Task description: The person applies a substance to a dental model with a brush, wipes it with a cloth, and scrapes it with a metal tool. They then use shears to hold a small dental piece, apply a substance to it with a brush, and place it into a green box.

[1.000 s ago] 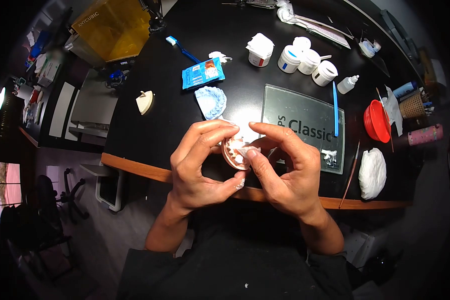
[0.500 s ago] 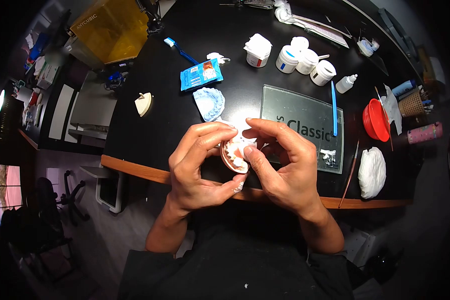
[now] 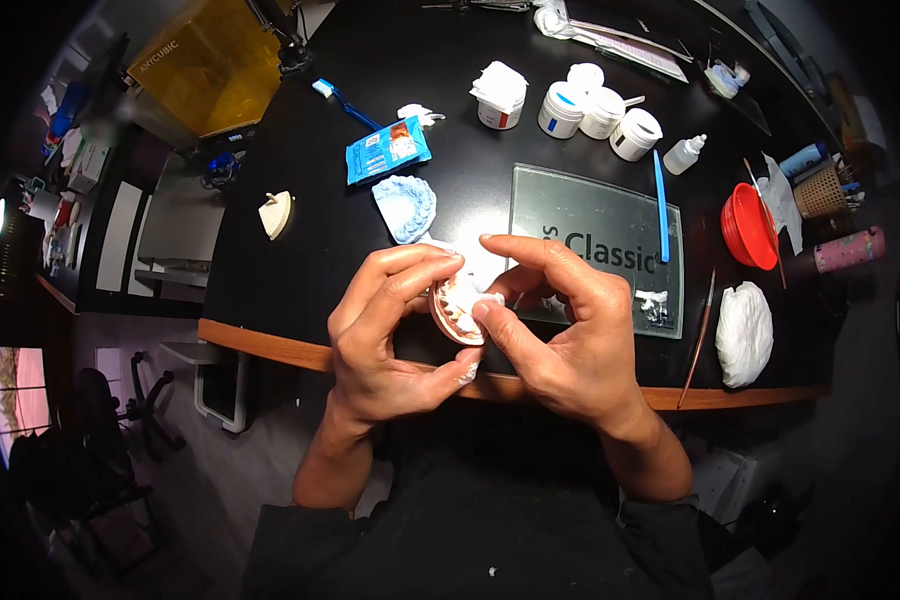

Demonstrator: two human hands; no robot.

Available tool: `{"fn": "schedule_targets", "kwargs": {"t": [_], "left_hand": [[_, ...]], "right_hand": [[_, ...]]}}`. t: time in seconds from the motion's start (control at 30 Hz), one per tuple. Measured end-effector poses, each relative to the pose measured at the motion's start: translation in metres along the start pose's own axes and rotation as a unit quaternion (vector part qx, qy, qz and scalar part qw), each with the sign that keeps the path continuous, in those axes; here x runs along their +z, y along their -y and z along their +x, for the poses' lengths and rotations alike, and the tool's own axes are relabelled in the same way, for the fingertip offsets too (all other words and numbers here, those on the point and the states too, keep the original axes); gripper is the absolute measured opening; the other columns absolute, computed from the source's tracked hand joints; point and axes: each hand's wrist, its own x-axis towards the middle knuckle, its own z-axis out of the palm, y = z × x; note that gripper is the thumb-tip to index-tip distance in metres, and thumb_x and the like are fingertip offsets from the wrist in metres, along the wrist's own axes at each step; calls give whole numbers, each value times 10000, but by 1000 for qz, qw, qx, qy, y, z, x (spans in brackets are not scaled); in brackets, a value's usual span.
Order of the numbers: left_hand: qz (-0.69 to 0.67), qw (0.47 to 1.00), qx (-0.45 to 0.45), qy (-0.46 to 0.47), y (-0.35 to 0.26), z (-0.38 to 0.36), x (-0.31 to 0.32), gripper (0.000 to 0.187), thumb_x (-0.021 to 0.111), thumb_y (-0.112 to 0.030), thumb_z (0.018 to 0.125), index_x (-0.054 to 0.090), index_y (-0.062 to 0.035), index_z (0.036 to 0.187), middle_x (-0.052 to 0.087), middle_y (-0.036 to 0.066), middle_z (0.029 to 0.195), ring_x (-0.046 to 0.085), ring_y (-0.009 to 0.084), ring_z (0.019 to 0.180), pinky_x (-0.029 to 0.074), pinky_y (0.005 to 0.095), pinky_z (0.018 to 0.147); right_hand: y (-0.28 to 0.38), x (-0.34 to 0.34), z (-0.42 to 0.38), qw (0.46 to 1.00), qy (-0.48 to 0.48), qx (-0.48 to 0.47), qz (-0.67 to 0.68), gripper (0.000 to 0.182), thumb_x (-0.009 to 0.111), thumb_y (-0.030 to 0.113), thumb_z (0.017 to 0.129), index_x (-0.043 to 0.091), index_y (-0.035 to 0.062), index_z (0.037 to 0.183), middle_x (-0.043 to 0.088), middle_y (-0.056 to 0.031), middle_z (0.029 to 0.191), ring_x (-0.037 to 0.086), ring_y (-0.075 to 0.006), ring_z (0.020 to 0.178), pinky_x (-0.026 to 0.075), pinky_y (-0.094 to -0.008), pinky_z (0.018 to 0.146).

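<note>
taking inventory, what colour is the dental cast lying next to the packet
Light blue: the dental cast shows best in the head view.

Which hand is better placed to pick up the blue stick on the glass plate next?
Probably the right. The right hand is nearer the blue stick and seems to pinch only a white scrap; the left hand is farther off, gripping the tooth model.
</note>
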Motion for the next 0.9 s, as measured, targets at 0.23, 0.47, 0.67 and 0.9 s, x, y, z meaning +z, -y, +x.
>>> {"fn": "schedule_targets", "kwargs": {"t": [0.23, 0.47, 0.67, 0.9], "left_hand": [[1, 1000, -1, -2, 0, 0, 1, 659, 879, 4, 611, 679, 14, 1240, 622, 188, 1224, 697, 226, 1056, 657, 314, 801], [3, 1000, -2, 2, 0, 0, 0, 664, 888, 5, 611, 677, 19, 1240, 619, 187, 1226, 698, 225, 1053, 655, 308, 802], [2, 1000, -1, 4, 0, -1, 0, 659, 885, 5, 615, 674, 27, 1238, 615, 187, 1224, 702, 225, 1047, 658, 308, 803], [-7, 1000, -5, 2, 0, -1, 0, 651, 884, 13, 625, 669, 34, 1240, 613, 189, 1223, 701, 226, 1053, 660, 309, 812]], "right_hand": [[7, -4, -1, 996, 27, 71, 37, 455, 802, -26, 830, 683, -27, 1270, 747, -112, 906, 741, -147, 853, 587, -262, 774], [5, -3, 1, 997, 19, 50, 50, 389, 781, -9, 839, 709, -10, 1221, 770, -154, 875, 770, -191, 786, 585, -284, 681], [4, -2, 0, 996, 23, 57, 68, 379, 771, -26, 844, 707, -13, 1218, 768, -150, 878, 767, -185, 799, 590, -289, 700], [8, -6, 0, 991, 51, 97, 70, 407, 777, -42, 849, 689, -30, 1246, 755, -129, 936, 748, -159, 872, 588, -275, 807]]}}
